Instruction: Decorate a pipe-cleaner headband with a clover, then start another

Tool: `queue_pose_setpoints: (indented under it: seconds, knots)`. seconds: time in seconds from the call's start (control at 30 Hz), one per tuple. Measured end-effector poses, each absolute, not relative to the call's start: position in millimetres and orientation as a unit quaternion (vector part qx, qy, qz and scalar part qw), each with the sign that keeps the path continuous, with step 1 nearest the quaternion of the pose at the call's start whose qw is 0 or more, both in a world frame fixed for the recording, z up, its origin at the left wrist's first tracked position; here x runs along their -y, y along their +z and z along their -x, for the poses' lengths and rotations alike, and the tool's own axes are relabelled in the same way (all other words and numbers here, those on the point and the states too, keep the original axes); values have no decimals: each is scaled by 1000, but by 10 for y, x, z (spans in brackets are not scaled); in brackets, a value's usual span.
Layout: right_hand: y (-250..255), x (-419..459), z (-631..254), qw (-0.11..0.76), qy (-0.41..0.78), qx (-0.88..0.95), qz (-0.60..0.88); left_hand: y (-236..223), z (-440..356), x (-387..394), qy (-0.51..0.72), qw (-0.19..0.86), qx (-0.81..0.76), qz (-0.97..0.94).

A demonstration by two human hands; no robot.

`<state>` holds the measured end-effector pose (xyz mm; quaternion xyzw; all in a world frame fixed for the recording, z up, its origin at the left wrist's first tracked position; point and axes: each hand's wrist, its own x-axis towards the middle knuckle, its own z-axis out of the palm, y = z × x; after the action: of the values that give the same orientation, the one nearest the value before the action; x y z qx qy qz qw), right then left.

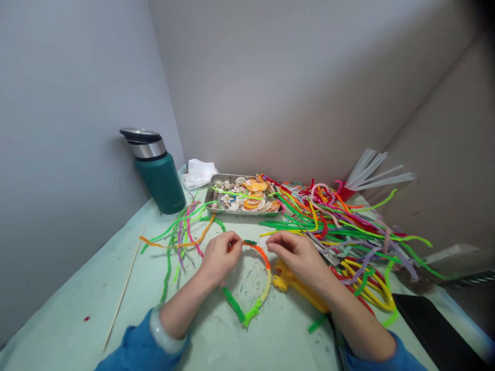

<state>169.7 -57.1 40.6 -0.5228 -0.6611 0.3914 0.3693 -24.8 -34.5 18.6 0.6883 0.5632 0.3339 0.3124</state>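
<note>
Grey walls [270, 93] meet behind the pale tabletop [69, 319] I'm watching from afar. At the middle I see a multicoloured fuzzy loop [268, 273], pointed at its near end; the fingers of the left hand [221, 257] pinch its far left part. Those of the right hand [299, 252] are drawn close together near its far edge, but I cannot tell whether they grip anything. Under that hand lies a yellow glue gun [285, 279]; farther off sits a shell-filled tray [247, 212].

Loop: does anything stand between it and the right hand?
Nothing visible does: the right hand is close to the loop, at its upper right. The glue gun, partly hidden by that arm, lies outside the gap.
</note>
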Motion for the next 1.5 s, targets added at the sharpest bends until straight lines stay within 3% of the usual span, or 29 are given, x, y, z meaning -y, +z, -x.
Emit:
queue_pose_setpoints:
  seconds: [0.33, 0.5, 0.73, 1.23, 1.37, 1.43, 1.5]
  knots:
    - [448, 589, -1790, 322, 318, 713, 535, 120, 268, 328, 357, 250, -547, -715]
    - [429, 624, -1711, 374, 485, 605, 509, 242, 237, 439, 404, 139, -488, -761]
    - [390, 642, -1526, 431, 615, 483, 451, 342, 131, 568, 429, 285, -382, -767]
    - [408, 770, -1433, 444, 685, 376, 439, 304, 130, 585, 450, 289, -404, -742]
    - [473, 787, -1565, 404, 585, 498, 497, 228, 120, 516, 444, 381, -452, -673]
    - [522, 804, -1732, 356, 413, 615, 570, 190, 111, 468, 450, 452, -462, -617]
    - [555, 852, -1914, 255, 205, 691, 644, 165, 103, 431, 459, 507, -458, -568]
